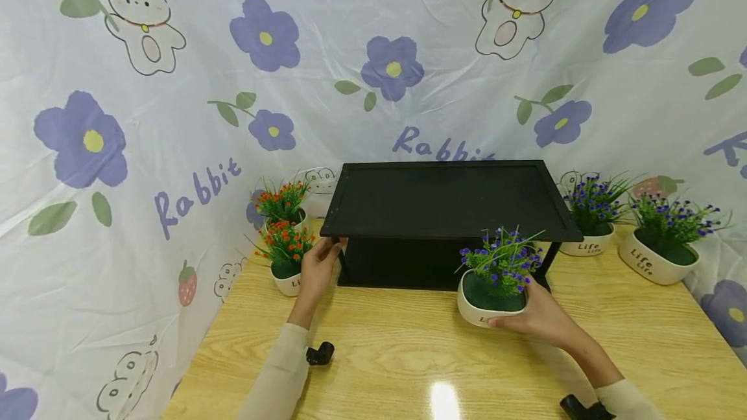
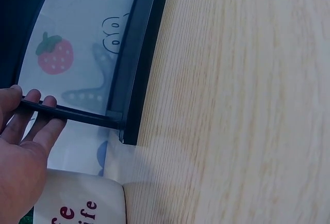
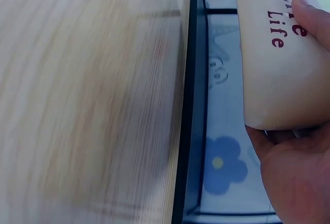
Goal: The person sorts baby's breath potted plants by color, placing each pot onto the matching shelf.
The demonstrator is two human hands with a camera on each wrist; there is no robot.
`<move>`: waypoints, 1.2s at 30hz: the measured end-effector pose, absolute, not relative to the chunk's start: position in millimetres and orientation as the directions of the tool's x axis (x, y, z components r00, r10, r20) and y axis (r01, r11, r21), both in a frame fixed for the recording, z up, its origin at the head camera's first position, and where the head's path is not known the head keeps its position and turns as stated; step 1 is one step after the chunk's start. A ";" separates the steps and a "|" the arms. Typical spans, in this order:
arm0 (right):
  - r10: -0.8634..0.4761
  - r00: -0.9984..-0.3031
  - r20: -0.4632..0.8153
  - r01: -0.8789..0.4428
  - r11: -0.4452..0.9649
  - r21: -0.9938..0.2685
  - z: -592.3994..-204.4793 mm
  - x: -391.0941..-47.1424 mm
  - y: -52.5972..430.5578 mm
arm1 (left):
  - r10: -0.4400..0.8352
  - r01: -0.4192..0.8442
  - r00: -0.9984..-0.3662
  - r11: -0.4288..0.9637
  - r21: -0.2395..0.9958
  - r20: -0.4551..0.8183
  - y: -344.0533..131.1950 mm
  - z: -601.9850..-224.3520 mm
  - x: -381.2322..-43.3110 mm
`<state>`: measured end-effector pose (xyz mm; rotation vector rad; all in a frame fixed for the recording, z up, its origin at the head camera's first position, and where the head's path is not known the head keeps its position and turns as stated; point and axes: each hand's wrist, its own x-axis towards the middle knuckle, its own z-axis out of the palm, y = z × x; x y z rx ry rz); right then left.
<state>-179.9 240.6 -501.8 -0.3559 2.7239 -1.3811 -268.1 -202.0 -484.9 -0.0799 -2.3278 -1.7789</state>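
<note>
A white pot [image 1: 491, 317] with purple flowers and green leaves is gripped by my right hand [image 1: 539, 316], thumb on its front, fingers round its right side. The right wrist view shows the white pot [image 3: 289, 69] with "Life" lettering, raised in front of the shelf. My left hand [image 1: 318, 268] holds the front left post of the black two-tier shelf [image 1: 438, 199]. In the left wrist view its fingers [image 2: 49, 131] curl about the thin black post [image 2: 87, 116]. The shelf's lower tier lies partly hidden behind the pot.
Left of the shelf stand two orange-flowered pots, the nearer pot [image 1: 287, 282] close to my left wrist. On the right are two purple-flowered pots, a nearer pot [image 1: 659, 264] and another pot [image 1: 589, 245]. A rabbit-print cloth [image 1: 327, 122] hangs behind the wooden table [image 1: 379, 349].
</note>
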 end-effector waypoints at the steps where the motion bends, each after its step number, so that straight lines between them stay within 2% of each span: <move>1: -0.236 -0.971 0.040 -0.173 0.576 -0.799 -502.2 -181.3 237.0 | -0.084 0.170 -0.976 0.269 0.948 0.199 -201.6 -484.2 -267.8; 8: -0.276 -0.960 0.042 -0.190 0.535 -0.823 -510.4 -191.6 209.7 | -0.087 0.162 -0.977 0.277 0.947 0.192 -202.9 -484.6 -268.3; 17: -0.310 -0.951 0.013 -0.177 0.508 -0.843 -519.6 -203.9 179.4 | -0.102 0.155 -0.977 0.268 0.951 0.188 -211.1 -514.4 -288.3; 36: -0.286 -0.958 -0.019 -0.132 0.498 -0.857 -528.9 -224.7 133.2 | -0.112 0.162 -0.974 0.275 0.948 0.199 -211.2 -515.2 -286.2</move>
